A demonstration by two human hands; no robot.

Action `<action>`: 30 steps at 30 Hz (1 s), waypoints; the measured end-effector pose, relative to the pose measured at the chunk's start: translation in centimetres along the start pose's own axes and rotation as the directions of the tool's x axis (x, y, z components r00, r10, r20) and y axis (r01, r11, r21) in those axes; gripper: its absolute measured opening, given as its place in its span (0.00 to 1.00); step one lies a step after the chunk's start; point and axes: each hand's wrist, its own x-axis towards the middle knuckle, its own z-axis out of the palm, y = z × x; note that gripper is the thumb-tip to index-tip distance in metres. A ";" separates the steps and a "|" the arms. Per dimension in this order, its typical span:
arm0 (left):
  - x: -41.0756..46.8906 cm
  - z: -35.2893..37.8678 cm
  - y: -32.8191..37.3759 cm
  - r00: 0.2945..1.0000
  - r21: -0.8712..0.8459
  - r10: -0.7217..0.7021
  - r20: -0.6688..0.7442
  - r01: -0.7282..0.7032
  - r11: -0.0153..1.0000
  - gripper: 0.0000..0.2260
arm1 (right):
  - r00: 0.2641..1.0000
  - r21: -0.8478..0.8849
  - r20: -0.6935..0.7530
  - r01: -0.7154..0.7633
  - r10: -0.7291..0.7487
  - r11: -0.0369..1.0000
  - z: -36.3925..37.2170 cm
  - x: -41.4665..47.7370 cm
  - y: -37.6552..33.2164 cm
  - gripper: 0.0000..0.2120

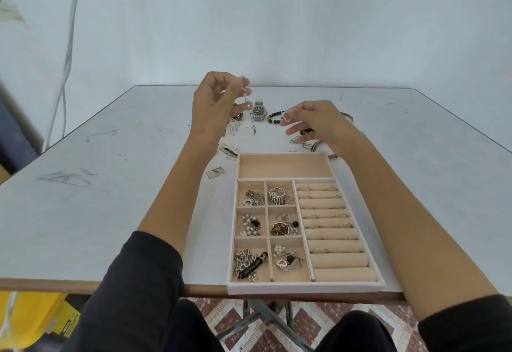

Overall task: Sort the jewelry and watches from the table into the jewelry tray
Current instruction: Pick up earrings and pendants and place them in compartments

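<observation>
My left hand (pixel 219 105) is raised over the far side of the table and pinches a thin silver chain (pixel 250 117) that dangles down with a small charm at its end. My right hand (pixel 318 124) hovers to the right and pinches a small silver piece (pixel 285 117) at its fingertips. Between the hands lie a silver watch (pixel 259 111) with a dark dial and a dark beaded bracelet (pixel 274 117). The beige jewelry tray (pixel 304 286) sits at the near edge; its small left compartments hold jewelry, its ring rolls hold several rings, its long top compartment is bare.
Loose jewelry lies under and around both hands, including a bangle (pixel 347 116) at the far right and chains (pixel 315 145) by my right wrist. A small card (pixel 215 172) lies left of the tray. The white table (pixel 97 185) has scuff marks. A wall stands behind.
</observation>
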 end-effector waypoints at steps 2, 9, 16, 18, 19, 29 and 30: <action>-0.3 0.0 0.5 1.000 -0.009 0.000 -0.017 0.000 1.000 0.04 | 1.000 0.021 0.018 0.002 -0.002 1.000 0.0 -0.3 -0.3 0.11; -2.3 0.2 2.4 0.997 0.018 0.049 0.061 -0.051 0.999 0.03 | 0.996 -0.024 0.077 0.045 -0.043 0.999 0.4 -1.9 -2.4 0.09; -5.6 -0.7 3.3 0.995 0.028 0.042 0.086 -0.044 0.999 0.01 | 0.994 -0.128 0.064 0.094 -0.086 0.987 0.8 -4.7 -3.4 0.08; -6.6 -1.0 3.3 0.995 0.025 0.029 0.097 -0.032 0.999 0.01 | 0.993 -0.117 0.059 0.108 -0.102 0.987 0.7 -5.8 -3.3 0.07; -7.2 -1.2 3.2 0.994 0.033 0.020 0.105 -0.024 0.999 0.01 | 0.992 -0.102 0.056 0.115 -0.109 0.988 0.6 -6.3 -3.3 0.07; -10.2 -1.3 3.1 0.992 0.045 -0.009 0.127 0.003 0.999 0.06 | 0.983 -0.023 0.045 0.177 -0.176 0.984 1.0 -9.4 -2.6 0.08; -10.3 -1.3 3.2 0.992 0.040 -0.006 0.126 0.001 0.999 0.05 | 0.983 -0.022 0.044 0.182 -0.181 0.983 1.1 -9.5 -2.6 0.08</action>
